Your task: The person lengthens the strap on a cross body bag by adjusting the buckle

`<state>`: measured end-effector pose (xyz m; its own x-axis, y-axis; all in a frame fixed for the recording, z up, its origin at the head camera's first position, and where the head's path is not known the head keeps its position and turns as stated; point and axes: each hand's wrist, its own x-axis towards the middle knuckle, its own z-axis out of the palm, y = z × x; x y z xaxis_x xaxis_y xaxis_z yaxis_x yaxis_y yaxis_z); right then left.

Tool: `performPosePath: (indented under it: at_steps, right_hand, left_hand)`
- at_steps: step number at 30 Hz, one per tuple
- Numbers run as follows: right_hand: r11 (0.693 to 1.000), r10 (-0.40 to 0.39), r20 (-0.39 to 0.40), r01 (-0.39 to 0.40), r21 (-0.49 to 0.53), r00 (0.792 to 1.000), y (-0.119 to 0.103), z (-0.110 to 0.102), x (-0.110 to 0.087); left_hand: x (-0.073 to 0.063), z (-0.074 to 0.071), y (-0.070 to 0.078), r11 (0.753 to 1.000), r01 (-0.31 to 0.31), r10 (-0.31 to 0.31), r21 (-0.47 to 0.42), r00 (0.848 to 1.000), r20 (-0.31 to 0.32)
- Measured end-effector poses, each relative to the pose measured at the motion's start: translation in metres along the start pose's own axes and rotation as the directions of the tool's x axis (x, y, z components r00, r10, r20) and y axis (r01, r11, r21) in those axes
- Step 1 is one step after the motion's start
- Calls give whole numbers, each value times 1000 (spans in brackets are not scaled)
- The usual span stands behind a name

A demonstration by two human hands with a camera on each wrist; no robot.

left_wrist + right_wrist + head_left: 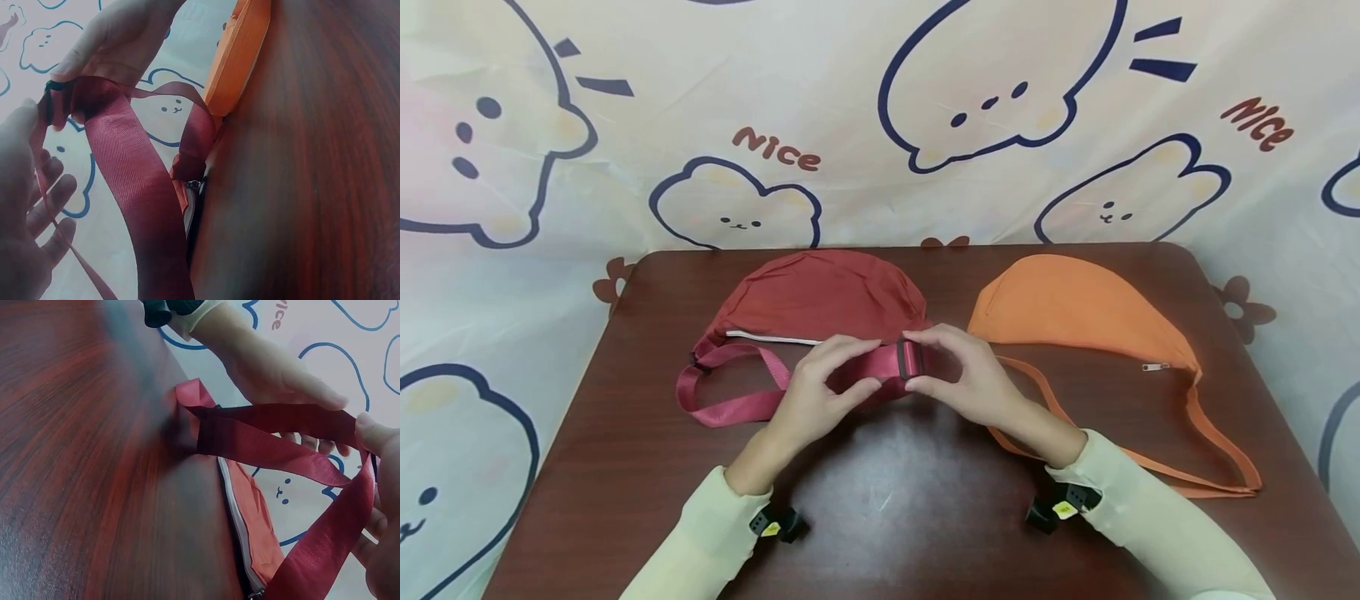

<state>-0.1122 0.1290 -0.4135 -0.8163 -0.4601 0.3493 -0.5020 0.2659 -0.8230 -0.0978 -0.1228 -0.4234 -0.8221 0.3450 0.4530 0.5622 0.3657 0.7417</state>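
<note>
The left hand [820, 392] pinches the red strap [878, 364], which runs left to right between the hands, and the right hand [976, 375] pinches its black buckle [902, 360], set crosswise at that hand's fingertips. The red bag [827, 296] lies just beyond, far and slightly left, on the table [625, 467]. "Nice" reads twice on the backdrop [865, 200]; the yellow wrist labels [1065, 509] are illegible.

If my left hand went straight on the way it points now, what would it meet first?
Probably the dark buckle on the red strap, pinched by your right hand just ahead of your left hand, though depth is hard to judge.
</note>
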Motion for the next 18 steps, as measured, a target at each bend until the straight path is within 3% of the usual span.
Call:
performPosePath:
  at_steps: [10, 18]
  right_hand:
    - [1000, 3, 1, -3, 26, 1000, 0, 0, 0]
    - [1000, 23, 20, -23, 13, 1000, 2, 0, 1]
  left_hand:
    - [3, 5, 0, 999, -32, 32, -6, 999, 8]
    - [6, 6, 2, 987, -91, 86, 134, 995, 40]
